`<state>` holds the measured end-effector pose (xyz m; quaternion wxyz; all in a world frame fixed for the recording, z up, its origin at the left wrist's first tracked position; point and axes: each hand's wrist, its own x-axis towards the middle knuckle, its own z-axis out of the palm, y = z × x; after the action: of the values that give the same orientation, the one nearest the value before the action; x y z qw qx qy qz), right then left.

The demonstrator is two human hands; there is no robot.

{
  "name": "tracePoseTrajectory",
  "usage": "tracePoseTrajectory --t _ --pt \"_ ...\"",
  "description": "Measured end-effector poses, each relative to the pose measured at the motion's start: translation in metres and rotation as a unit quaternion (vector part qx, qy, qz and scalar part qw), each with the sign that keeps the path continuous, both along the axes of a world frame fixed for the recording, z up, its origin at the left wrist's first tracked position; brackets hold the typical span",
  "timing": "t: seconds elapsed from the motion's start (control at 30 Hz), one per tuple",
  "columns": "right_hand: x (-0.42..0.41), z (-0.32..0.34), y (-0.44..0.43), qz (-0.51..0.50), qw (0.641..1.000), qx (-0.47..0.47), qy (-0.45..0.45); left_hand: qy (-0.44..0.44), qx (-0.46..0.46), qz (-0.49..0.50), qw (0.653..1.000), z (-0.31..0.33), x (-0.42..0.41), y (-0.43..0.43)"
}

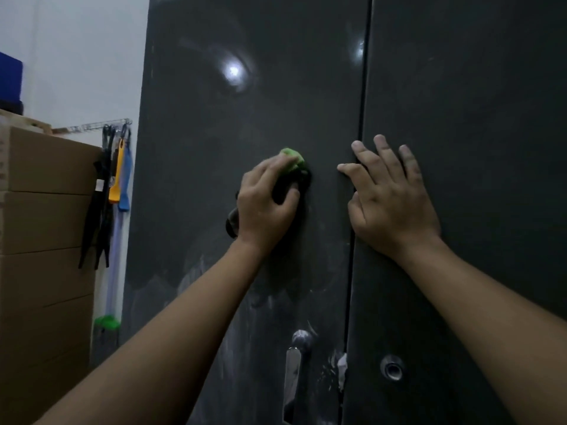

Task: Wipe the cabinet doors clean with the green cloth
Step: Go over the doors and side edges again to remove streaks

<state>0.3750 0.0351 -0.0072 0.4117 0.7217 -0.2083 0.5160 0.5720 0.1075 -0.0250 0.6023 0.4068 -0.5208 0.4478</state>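
- Two dark doors fill the view; the left door (245, 102) shows white smears (270, 302) toward 6 o'clock, near its handle (293, 372), likely work left.
- The right hand (389, 204), fingers straight and spread, lies flat across the seam, apparently bracing the right door (475, 87).
- The left hand (267, 204) curls round the cloth (291, 156), pressing it to the left door.
- The cloth, bunched, peeks out at that hand's 1 o'clock.

Crumpled green cloth (291, 157), mostly hidden under the blurred left hand (266, 207); only a tuft shows at the hand's one o'clock. Silver metal door handle (293, 384) at six o'clock, cut off by the bottom edge. Blue box (9, 78) at ten o'clock, cropped by the left edge.
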Motion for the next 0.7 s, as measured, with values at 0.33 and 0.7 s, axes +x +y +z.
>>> tracePoseTrajectory --t 0.33,0.7 --pt "-0.002 0.000 0.002 -0.008 1.000 0.011 0.003 -0.241 0.129 0.016 0.962 -0.044 0.015 0.014" --pt "-0.004 0.002 0.000 0.049 0.998 0.030 0.002 -0.063 0.011 -0.008 0.998 0.011 -0.017 -0.003"
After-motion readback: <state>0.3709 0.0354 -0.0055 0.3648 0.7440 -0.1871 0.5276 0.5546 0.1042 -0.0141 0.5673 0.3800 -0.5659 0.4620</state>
